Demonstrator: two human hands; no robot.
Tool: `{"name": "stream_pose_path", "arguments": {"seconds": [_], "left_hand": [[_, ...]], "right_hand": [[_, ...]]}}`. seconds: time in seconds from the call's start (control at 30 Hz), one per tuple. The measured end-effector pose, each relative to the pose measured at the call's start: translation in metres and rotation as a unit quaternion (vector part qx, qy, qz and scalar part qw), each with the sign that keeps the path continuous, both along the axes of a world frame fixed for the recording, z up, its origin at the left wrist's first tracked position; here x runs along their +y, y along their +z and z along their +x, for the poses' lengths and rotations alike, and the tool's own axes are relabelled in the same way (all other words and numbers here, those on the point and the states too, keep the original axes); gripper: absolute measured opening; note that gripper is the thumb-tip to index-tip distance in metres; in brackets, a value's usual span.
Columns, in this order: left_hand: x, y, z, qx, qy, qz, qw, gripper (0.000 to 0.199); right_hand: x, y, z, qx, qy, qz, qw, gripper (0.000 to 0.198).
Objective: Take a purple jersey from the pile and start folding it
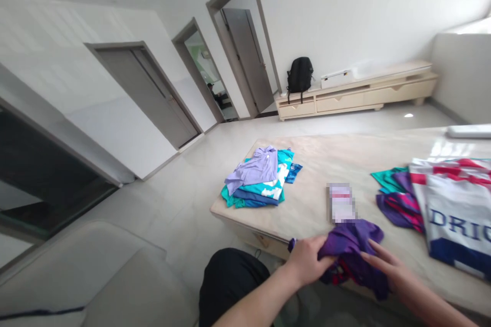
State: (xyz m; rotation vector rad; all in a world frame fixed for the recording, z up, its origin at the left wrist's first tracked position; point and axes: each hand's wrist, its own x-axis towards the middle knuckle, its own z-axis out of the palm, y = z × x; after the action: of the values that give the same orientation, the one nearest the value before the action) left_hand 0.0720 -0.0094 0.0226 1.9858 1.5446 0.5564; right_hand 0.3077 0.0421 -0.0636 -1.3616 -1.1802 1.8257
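A crumpled purple garment (355, 248) with red trim lies at the near edge of a beige marble table (318, 173). My left hand (305, 260) grips its left end, fingers closed on the cloth. My right hand (385, 261) rests on its right side, fingers stretched flat over the fabric. A blurred phone-like object (341, 203) lies on the table just beyond the garment.
A folded stack of lilac, teal and blue clothes (261, 176) sits at the table's far left corner. Loose jerseys (441, 204) lie at the right. A sofa arm (95, 276) is at lower left. A low cabinet with a black backpack (299, 75) stands by the far wall.
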Motion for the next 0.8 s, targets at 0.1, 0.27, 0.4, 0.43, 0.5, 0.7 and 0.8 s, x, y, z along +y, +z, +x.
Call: {"name": "stream_pose_path", "arguments": {"seconds": [0.1, 0.27, 0.4, 0.43, 0.5, 0.7, 0.8], "left_hand": [[-0.002, -0.001, 0.017, -0.04, -0.016, -0.038, 0.998, 0.045], [0.022, 0.026, 0.008, -0.104, -0.041, -0.118, 0.987, 0.041], [0.043, 0.041, -0.025, -0.112, -0.05, -0.118, 0.985, 0.035], [0.047, 0.039, -0.032, -0.12, -0.02, -0.099, 0.988, 0.036], [0.051, 0.03, -0.039, -0.129, 0.043, -0.067, 0.988, 0.038], [0.034, 0.002, -0.019, -0.095, -0.014, -0.127, 0.987, 0.035], [0.017, -0.002, 0.002, -0.077, -0.15, -0.174, 0.97, 0.031]], "right_hand": [[0.002, 0.012, -0.023, 0.09, 0.014, -0.01, 0.996, 0.052], [0.004, 0.034, -0.036, 0.039, 0.036, 0.06, 0.997, 0.061], [-0.011, 0.044, -0.021, 0.025, 0.194, 0.071, 0.978, 0.057], [-0.018, 0.043, -0.017, 0.005, 0.248, 0.082, 0.965, 0.053], [-0.033, 0.039, -0.012, -0.068, 0.364, 0.105, 0.923, 0.041], [-0.052, 0.02, -0.015, -0.216, 0.465, 0.159, 0.844, 0.034], [-0.039, 0.026, -0.017, -0.256, 0.371, 0.277, 0.849, 0.037]]}}
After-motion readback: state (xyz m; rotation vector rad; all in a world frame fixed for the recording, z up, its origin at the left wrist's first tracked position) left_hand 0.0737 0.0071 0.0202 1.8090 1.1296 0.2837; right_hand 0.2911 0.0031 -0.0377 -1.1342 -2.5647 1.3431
